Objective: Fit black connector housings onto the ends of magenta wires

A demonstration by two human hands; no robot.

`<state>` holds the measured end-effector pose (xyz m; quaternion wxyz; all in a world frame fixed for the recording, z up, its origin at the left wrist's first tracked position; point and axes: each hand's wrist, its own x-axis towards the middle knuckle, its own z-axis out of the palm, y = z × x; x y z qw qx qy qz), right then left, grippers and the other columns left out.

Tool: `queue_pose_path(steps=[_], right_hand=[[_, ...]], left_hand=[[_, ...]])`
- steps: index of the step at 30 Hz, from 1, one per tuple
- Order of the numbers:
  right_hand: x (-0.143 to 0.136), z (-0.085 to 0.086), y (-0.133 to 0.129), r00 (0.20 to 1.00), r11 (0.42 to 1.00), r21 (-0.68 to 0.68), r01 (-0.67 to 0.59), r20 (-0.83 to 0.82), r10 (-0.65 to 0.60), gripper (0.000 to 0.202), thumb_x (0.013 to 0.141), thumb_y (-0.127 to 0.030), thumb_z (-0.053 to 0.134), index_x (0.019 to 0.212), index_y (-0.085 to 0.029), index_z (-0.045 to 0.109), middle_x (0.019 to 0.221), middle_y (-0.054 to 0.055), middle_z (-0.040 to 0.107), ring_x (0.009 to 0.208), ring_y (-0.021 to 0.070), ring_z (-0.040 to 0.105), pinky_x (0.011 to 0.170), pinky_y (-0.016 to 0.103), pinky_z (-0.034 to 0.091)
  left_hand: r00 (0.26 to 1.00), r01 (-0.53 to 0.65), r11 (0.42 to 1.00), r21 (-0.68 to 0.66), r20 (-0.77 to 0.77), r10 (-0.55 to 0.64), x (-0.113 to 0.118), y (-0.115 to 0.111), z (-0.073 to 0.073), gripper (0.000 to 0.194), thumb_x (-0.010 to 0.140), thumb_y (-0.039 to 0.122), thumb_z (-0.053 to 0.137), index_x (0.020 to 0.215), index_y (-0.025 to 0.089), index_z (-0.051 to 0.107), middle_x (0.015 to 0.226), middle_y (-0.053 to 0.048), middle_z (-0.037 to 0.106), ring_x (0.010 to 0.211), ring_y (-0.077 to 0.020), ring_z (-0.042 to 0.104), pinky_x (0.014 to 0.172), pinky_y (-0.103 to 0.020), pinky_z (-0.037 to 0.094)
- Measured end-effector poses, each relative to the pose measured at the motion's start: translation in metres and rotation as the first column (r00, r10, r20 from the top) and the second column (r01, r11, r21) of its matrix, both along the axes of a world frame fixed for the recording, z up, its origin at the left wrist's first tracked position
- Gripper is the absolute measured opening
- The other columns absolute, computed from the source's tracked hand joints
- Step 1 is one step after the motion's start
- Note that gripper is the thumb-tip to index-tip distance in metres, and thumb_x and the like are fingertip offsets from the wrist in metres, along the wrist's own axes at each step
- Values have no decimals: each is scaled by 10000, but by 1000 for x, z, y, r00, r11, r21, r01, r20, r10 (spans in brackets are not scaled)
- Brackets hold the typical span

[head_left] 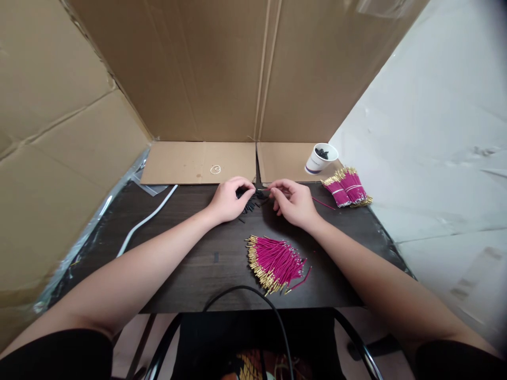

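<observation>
Over the dark table my left hand (pixel 230 200) is closed in a pinch at the edge of a small heap of short black tube-like pieces (pixel 249 205). What sits between its fingertips is too small to make out. My right hand (pixel 293 201) pinches a thin magenta wire (pixel 324 202), whose gold end points left toward the left fingertips. The wire's other end trails out to the right behind the hand. Nearer to me lies a fanned pile of magenta wires (pixel 277 259), mostly with gold ends to the left and silvery ends to the right.
A white paper cup (pixel 315 162) holding black pieces stands at the back right on a cardboard strip (pixel 277 158). Beside it lie tied bundles of magenta wires (pixel 350 189). A pale loop (pixel 215 169) rests on the left cardboard. Cardboard walls enclose the table; a white cable (pixel 146 219) crosses its left side.
</observation>
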<state>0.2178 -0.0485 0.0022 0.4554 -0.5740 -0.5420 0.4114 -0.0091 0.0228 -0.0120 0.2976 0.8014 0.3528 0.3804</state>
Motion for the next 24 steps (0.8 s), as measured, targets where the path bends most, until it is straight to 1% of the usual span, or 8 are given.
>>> queue_pose_path(steps=[3,8,18,24], right_hand=[[3,0,1,999,999,48,23,24,-24,519,964,-603,721,1156,-124,766,911,82,789,543,42,618,490,165,523],[4,1,1,998,998,67,17,55,-21,443,988,-524,684,1151,-123,780,920,83,799,544,41,620,530,176,538],[5,2,1,996,997,66,28,79,-33,433,983,-508,671,1142,-119,774,915,77,798,551,42,628,553,176,544],[5,3,2,996,999,48,7,88,-11,464,978,-549,681,1142,-125,770,917,83,800,556,48,608,567,198,543]], left_hand=[[998,12,993,-117,62,-5,1,2,1,173,1059,333,728,1057,191,827,1059,-75,853,1000,-246,781,1005,-446,597],[995,47,982,-181,95,-30,1,2,2,211,1047,382,735,1061,191,824,1063,-76,851,1009,-247,778,1009,-438,586],[995,40,981,-192,98,-21,2,1,2,214,1045,390,737,1061,193,820,1047,-74,843,994,-244,772,998,-433,575],[996,40,984,-175,82,-26,2,0,3,215,1053,386,733,1063,194,828,1053,-74,851,993,-242,775,1006,-434,580]])
